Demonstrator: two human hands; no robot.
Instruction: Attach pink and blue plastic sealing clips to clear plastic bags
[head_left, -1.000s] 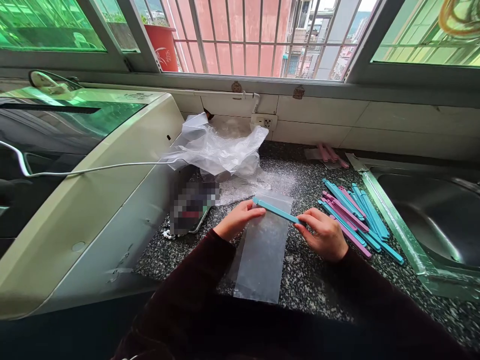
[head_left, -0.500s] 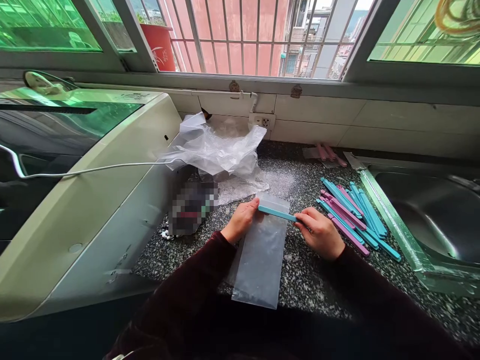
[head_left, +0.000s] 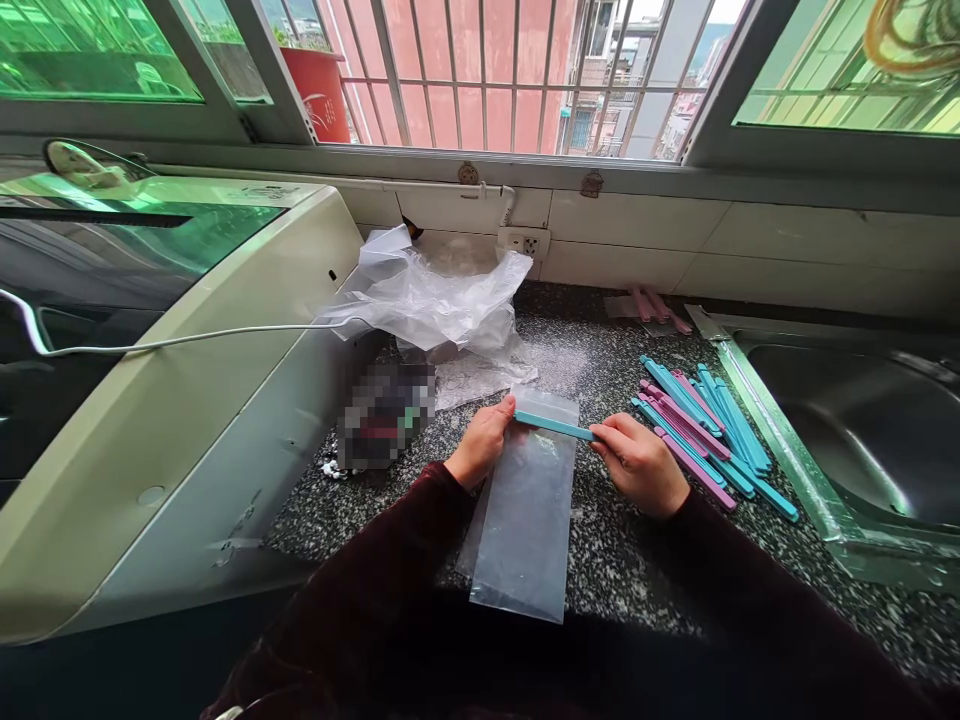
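Countertop (head_left: 611, 560), left grip (head_left: 481, 442) opposite right grip (head_left: 643, 466), pinching ends of blue strip (head_left: 553, 425)

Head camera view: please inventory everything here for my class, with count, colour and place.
Counter: one, speckled black-and-white, underneath
Sink: one, silver, far right
Appliance: one, cream and dark, left
Cable: one, white, across appliance
Window bars: many, grey, back
Bucket: one, red, upper left
Socket: one, white, back wall
Pipe: one, white, back wall
Crumpled plastic: one heap, whitish, beside appliance
Pink strips: about three, pink, near wall
Loose strips: many, blue and purple, beside sink
Bag: at least one, clear, centre
Pixelated object: one, mostly dark, left of bag
Held strip: one, blue, overlapping bag's upper part
Left hand: one, bare, holding strip's left end
Right hand: one, bare, right end
Sleeves: two, dark red, lower foreground
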